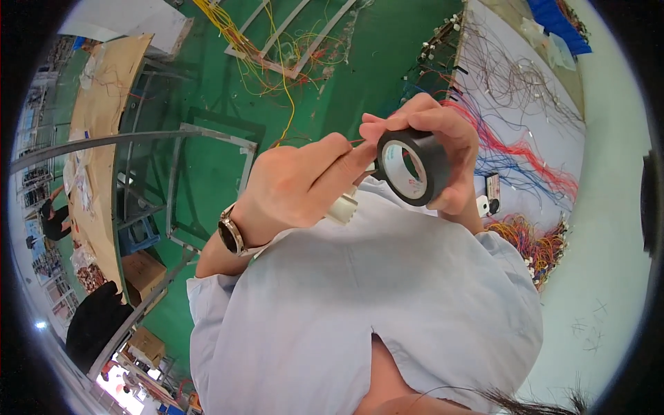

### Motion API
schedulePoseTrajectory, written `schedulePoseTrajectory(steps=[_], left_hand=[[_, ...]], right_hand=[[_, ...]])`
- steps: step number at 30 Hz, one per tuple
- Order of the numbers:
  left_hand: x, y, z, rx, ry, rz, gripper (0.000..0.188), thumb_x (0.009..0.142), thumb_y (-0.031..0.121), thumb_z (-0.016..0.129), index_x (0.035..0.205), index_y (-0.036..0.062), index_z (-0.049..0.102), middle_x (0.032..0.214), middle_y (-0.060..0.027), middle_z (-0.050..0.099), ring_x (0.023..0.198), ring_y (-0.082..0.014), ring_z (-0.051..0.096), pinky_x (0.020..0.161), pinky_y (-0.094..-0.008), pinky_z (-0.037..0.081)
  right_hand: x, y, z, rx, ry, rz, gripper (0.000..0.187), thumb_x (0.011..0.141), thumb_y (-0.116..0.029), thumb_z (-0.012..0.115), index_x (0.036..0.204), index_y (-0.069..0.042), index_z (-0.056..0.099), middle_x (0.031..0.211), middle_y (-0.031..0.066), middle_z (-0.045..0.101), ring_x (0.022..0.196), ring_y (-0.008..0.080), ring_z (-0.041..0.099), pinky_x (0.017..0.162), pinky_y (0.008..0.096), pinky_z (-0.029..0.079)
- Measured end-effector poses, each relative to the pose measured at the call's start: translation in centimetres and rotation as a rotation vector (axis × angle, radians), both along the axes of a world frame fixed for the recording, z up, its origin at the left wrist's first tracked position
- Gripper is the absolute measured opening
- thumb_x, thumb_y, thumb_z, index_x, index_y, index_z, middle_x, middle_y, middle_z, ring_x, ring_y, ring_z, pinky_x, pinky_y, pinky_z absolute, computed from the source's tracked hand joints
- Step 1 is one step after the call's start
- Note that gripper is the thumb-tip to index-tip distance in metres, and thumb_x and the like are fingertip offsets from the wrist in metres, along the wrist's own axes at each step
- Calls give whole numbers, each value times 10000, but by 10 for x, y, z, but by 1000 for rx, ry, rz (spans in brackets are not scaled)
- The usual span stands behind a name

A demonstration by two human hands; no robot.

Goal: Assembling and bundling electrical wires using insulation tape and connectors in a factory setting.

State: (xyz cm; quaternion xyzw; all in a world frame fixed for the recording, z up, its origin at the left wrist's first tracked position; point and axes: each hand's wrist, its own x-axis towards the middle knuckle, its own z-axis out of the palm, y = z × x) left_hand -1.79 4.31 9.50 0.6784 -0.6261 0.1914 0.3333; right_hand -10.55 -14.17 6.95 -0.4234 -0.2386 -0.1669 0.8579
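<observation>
My right hand [456,142] is wrapped round a roll of black electrical tape [434,166], its pale core facing left. My left hand [294,183], a watch [230,234] on its wrist, is closed, with fingertips close against the roll. A white plastic connector [342,208] pokes out beneath the left fingers. Between the two hands shows a short bit of red wire [357,142]. Behind the left hand a yellow wire [288,104] runs off toward the floor bundle. How the left fingertips grip the wire is hidden.
On the right a white board [512,90] carries red, blue and dark wires, with a multicoloured wire bundle [529,242] nearer me. Yellow wires [228,28] trail over a metal frame on the green floor ahead. A long workbench [100,117] and a grey metal rail [104,140] stand left.
</observation>
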Motion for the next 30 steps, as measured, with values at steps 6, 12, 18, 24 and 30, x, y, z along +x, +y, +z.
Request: schedulePoseTrajectory(steps=[6, 12, 18, 24, 30], left_hand=[[15, 1, -12, -5, -69, 185, 344, 690, 78, 698, 1011, -21, 627, 730, -47, 514, 504, -145, 502, 413, -260, 396], [27, 8, -28, 137, -85, 354, 399, 691, 23, 725, 1075, 27, 616, 781, -67, 548, 538, -191, 562, 438, -291, 435], [37, 13, -33, 161, -35, 375, 478, 627, 25, 712, 1086, 12, 577, 851, -73, 545, 564, -207, 564, 451, -299, 450], [46, 20, -31, 204, -102, 407, 490, 595, 23, 672, 1072, -1, 558, 867, -74, 529, 601, -188, 577, 458, -285, 449], [42, 24, -43, 205, -12, 489, 565, 583, 66, 744, 1116, 48, 558, 910, -88, 555, 629, -247, 598, 502, -332, 480]], right_hand=[[3, -4, -4, -130, 82, 50, 410, 756, -186, 677, 1087, 54, 642, 1284, 248, 488, 1270, 398, 440, 1057, 510, 346], [8, 13, -15, -114, 519, -204, 253, 950, -253, 542, 992, -5, 560, 1241, 181, 537, 1112, 212, 579, 920, 343, 482], [34, 20, -27, 40, 773, -125, 239, 963, -269, 530, 1015, -35, 544, 948, 54, 651, 869, 138, 668, 766, 282, 546], [54, 21, -19, -27, 784, 119, 406, 910, -269, 563, 1212, -3, 508, 1097, 63, 603, 969, 137, 620, 814, 303, 532], [64, 24, -27, -232, 751, 84, 416, 843, -147, 564, 1225, 12, 521, 1159, 57, 580, 1016, 142, 572, 900, 289, 445]])
